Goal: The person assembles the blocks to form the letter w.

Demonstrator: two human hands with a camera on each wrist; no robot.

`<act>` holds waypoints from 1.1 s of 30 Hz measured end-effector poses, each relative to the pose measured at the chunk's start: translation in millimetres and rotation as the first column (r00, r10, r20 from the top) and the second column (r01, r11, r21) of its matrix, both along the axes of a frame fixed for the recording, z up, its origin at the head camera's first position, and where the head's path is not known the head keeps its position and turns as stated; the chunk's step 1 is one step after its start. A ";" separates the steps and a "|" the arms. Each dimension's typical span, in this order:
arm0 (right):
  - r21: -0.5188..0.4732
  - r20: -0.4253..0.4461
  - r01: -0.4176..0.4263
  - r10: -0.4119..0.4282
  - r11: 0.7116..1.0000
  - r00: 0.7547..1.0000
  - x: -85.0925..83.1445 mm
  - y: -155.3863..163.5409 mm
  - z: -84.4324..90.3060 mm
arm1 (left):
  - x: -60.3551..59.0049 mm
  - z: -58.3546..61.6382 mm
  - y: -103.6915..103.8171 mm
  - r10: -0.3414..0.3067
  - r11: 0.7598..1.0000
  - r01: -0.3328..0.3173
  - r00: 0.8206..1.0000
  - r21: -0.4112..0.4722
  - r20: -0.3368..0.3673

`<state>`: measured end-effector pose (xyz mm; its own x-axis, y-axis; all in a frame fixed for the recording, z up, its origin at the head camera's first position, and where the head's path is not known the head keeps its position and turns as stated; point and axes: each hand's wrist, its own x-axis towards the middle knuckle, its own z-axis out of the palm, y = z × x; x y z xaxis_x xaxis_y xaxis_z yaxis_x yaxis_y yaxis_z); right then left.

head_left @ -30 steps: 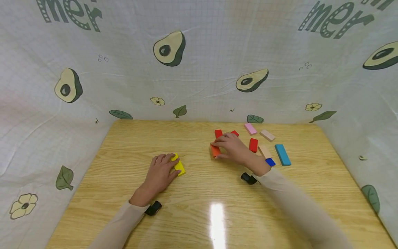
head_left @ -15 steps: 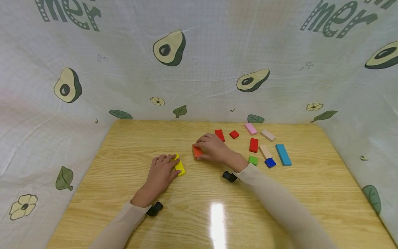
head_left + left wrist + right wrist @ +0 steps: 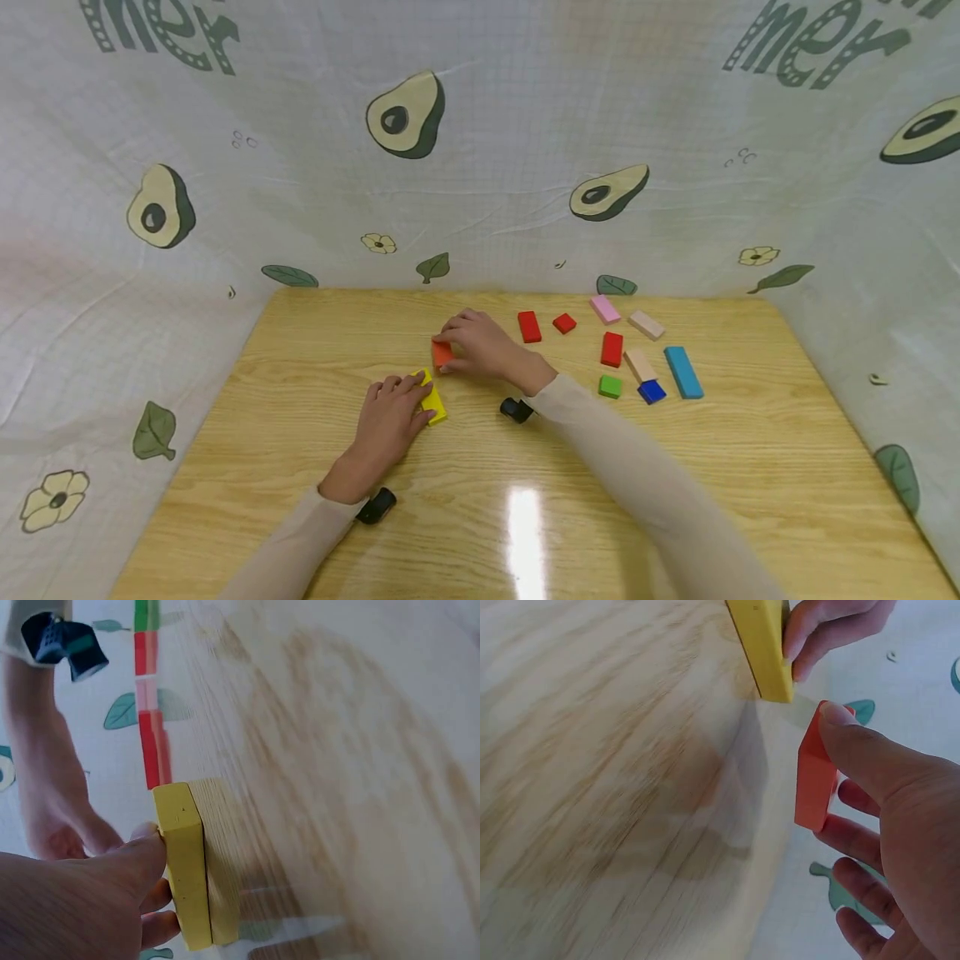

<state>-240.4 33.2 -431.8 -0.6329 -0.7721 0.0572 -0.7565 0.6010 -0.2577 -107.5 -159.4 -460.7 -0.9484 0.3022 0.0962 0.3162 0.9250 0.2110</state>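
Observation:
A yellow block (image 3: 432, 402) lies flat on the wooden table, its ends between the thumb and fingers of my left hand (image 3: 389, 417). In the left wrist view the yellow block (image 3: 184, 862) rests against the tabletop with the thumb along its side. My right hand (image 3: 483, 346) pinches an orange-red block (image 3: 442, 353) just beyond the yellow one. The right wrist view shows this orange-red block (image 3: 816, 776) held between thumb and fingertips, raised off the table and apart from the yellow block (image 3: 763, 649).
Right of my right hand lie red blocks (image 3: 529, 327), a green block (image 3: 610, 387), a dark blue block (image 3: 652, 392), a long light-blue block (image 3: 683, 372), a pink block (image 3: 605, 309) and beige blocks (image 3: 640, 366). A patterned cloth (image 3: 495, 167) hangs behind the table.
My right hand has carried the orange-red block leftward from near the red blocks to beside the yellow block, uncovering the green block. My left hand has stayed on the yellow block.

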 end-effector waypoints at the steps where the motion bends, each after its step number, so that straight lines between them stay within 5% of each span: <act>1: 0.004 0.000 -0.001 0.001 1.000 1.000 -1.3 -3.0 -0.3 | 0.3 -0.4 0.2 0.001 1.000 -0.001 1.000 0.000 0.000; 24: 0.133 0.015 0.046 -0.048 0.990 0.999 -13.3 -51.7 -0.1 | 0.5 -4.6 2.8 -0.007 1.000 0.006 0.999 -0.007 -0.032; 33: 0.111 0.069 0.036 -0.044 0.993 0.997 -13.5 -59.0 -6.2 | 0.4 -4.4 2.6 -0.007 1.000 0.007 0.999 -0.007 -0.038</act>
<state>-253.9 -25.8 -438.0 -0.6628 -0.7453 -0.0721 -0.7135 0.6579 -0.2410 -107.1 -156.8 -465.1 -0.9419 0.3099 0.1296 0.3304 0.9241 0.1921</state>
